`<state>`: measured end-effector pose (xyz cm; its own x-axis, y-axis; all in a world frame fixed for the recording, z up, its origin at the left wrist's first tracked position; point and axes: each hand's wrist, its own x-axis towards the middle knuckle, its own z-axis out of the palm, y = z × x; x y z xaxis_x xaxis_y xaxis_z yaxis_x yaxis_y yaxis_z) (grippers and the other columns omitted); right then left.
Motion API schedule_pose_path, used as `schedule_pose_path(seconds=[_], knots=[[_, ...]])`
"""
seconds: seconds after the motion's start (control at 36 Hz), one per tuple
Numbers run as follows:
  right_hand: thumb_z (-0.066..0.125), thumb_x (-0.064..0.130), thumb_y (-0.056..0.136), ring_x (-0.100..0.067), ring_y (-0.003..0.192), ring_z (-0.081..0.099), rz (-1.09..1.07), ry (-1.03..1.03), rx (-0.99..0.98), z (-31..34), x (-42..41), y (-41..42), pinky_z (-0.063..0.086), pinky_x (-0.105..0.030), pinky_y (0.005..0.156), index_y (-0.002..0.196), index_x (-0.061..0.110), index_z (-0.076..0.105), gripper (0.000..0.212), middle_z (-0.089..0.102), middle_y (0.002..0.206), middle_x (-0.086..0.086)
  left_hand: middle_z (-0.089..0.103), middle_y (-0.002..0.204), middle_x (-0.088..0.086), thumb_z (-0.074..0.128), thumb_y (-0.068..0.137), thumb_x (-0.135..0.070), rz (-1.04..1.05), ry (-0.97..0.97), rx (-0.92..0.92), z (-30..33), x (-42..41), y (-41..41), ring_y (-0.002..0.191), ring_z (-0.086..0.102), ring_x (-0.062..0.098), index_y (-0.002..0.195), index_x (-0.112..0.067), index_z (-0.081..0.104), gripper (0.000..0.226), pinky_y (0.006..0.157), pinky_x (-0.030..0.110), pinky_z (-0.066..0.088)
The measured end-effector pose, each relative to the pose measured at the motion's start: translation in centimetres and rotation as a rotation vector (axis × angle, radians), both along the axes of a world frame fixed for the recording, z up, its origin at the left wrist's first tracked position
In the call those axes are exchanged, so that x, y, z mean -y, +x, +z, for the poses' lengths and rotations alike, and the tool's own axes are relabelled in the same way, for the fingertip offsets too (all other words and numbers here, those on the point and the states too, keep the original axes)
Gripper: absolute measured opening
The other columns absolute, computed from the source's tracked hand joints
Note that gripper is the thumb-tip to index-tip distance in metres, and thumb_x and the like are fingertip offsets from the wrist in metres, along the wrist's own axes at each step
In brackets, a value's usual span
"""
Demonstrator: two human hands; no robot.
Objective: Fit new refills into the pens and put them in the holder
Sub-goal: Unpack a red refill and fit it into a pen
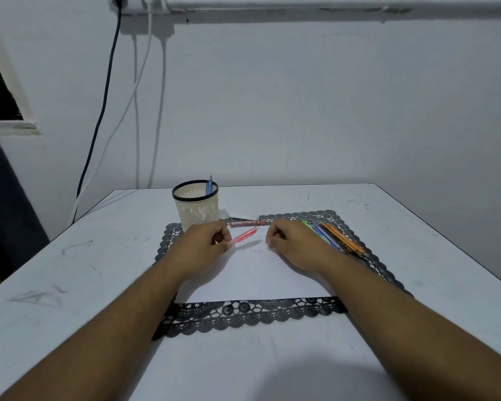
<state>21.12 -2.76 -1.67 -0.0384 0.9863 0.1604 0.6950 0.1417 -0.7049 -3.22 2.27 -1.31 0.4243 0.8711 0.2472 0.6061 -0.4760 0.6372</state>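
Left grip: the left hand (206, 243) pinches 1 end of a pink pen barrel (244, 235) between thumb and curled fingers, so the other end points up and away toward the middle, free for a refill or a cap to go on.
Right grip: the right hand (289, 241) rests on the paper with fingers curled in; whether it pinches a small part or a thin refill I cannot tell, since the fingertips hide whatever is there.
Gap between hands: the 2 hands face each other near the centre, which looks like a stance for joining 2 parts.
Work surface: a white sheet of paper (261, 280) lies on a black lace mat (252, 316), probably so small parts show up and do not roll off.
Refill pack: a red packet (247, 223) lies just beyond the hands, near enough to reach.
Waiting pens: a bunch of coloured pens (334, 234) lies on the mat just beside the right hand, partly under it.
Holder: the cream mesh holder (195, 205) stands at the mat's far left corner with 1 blue pen (209, 186) upright inside, so I judge 1 pen done and several left.
Table: the white table (70, 285) carries it all.
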Motion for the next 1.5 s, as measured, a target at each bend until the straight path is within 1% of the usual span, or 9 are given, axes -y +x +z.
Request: schedule_pose_path(seconds=[0.08, 0.14, 0.19, 0.28, 0.53, 0.78, 1.19, 1.36, 1.5], knots=[[0.056, 0.003, 0.102, -0.013, 0.064, 0.056, -0.022, -0.017, -0.232, -0.2, -0.1, 0.1, 0.045, -0.021, 0.057, 0.091, 0.008, 0.063, 0.014, 0.067, 0.079, -0.007, 0.067, 0.082, -0.007, 0.069, 0.096, -0.028, -0.001, 0.007, -0.026, 0.1, 0.1, 0.0, 0.072, 0.054, 0.01, 0.084, -0.029, 0.066, 0.012, 0.066, 0.031, 0.042], [0.056, -0.005, 0.1, -0.017, 0.059, 0.054, -0.02, -0.044, -0.426, -0.2, -0.2, 0.1, 0.042, -0.026, 0.053, 0.091, 0.002, 0.062, 0.012, 0.064, 0.074, -0.011, 0.067, 0.083, -0.009, 0.069, 0.096, -0.029, -0.006, 0.013, -0.048, 0.2, 0.2, 0.1, 0.074, 0.055, 0.01, 0.085, -0.029, 0.065, 0.012, 0.066, 0.031, 0.043], [0.059, -0.009, 0.097, -0.018, 0.054, 0.05, 0.005, -0.071, -0.592, -0.1, -0.3, 0.0, 0.038, -0.033, 0.056, 0.094, -0.003, 0.062, 0.008, 0.059, 0.066, -0.011, 0.067, 0.083, -0.01, 0.068, 0.097, -0.028, -0.011, 0.018, -0.061, 0.3, 0.3, 0.1, 0.073, 0.054, 0.008, 0.085, -0.029, 0.065, 0.012, 0.064, 0.028, 0.041], [0.062, -0.01, 0.095, -0.016, 0.051, 0.051, 0.005, -0.061, -0.681, 0.1, -0.3, 0.0, 0.043, -0.041, 0.066, 0.099, -0.008, 0.066, 0.005, 0.058, 0.063, -0.01, 0.066, 0.082, -0.011, 0.068, 0.097, -0.027, -0.019, 0.025, -0.063, 0.5, 0.5, 0.1, 0.071, 0.053, 0.007, 0.085, -0.029, 0.065, 0.012, 0.063, 0.028, 0.04], [0.066, -0.011, 0.092, -0.019, 0.055, 0.056, 0.0, 0.005, -0.678, 0.2, -0.2, -0.4, 0.049, -0.035, 0.056, 0.101, -0.008, 0.071, 0.011, 0.062, 0.068, -0.011, 0.065, 0.08, -0.015, 0.068, 0.097, -0.027, -0.045, 0.038, -0.031, 0.4, 0.5, 0.2, 0.075, 0.058, 0.017, 0.087, -0.029, 0.067, 0.01, 0.065, 0.031, 0.042], [0.067, -0.003, 0.096, -0.014, 0.055, 0.058, -0.005, 0.031, -0.599, 0.2, -0.2, -0.6, 0.054, -0.031, 0.059, 0.095, 0.001, 0.075, 0.009, 0.065, 0.064, -0.002, 0.064, 0.078, -0.014, 0.067, 0.097, -0.026, -0.069, 0.055, -0.028, 0.4, 0.6, 0.2, 0.073, 0.056, 0.014, 0.086, -0.03, 0.066, 0.012, 0.065, 0.031, 0.042], [0.068, -0.003, 0.096, -0.015, 0.057, 0.06, -0.006, -0.002, -0.605, 0.3, -0.1, -0.3, 0.056, -0.032, 0.059, 0.098, -0.002, 0.074, 0.007, 0.066, 0.065, -0.004, 0.065, 0.082, -0.012, 0.065, 0.098, -0.025, -0.079, 0.09, -0.029, 0.5, 0.7, 0.3, 0.077, 0.058, 0.017, 0.086, -0.03, 0.065, 0.013, 0.067, 0.035, 0.046], [0.07, -0.006, 0.092, -0.017, 0.055, 0.058, 0.007, -0.019, -0.63, 0.8, 0.2, -0.1, 0.055, -0.031, 0.056, 0.102, -0.011, 0.071, 0.011, 0.065, 0.067, -0.009, 0.064, 0.082, -0.013, 0.066, 0.098, -0.025, -0.098, 0.117, -0.046, 0.5, 0.6, 0.2, 0.076, 0.057, 0.017, 0.085, -0.031, 0.064, 0.014, 0.069, 0.039, 0.048], [0.075, -0.001, 0.09, -0.021, 0.058, 0.063, 0.041, -0.005, -0.464, 1.4, 0.1, 0.6, 0.058, -0.036, 0.062, 0.095, -0.002, 0.074, 0.006, 0.068, 0.069, -0.011, 0.063, 0.086, -0.017, 0.066, 0.098, -0.026, -0.124, 0.162, -0.077, 0.7, 0.6, 0.3, 0.077, 0.057, 0.015, 0.086, -0.033, 0.062, 0.015, 0.069, 0.035, 0.048]])
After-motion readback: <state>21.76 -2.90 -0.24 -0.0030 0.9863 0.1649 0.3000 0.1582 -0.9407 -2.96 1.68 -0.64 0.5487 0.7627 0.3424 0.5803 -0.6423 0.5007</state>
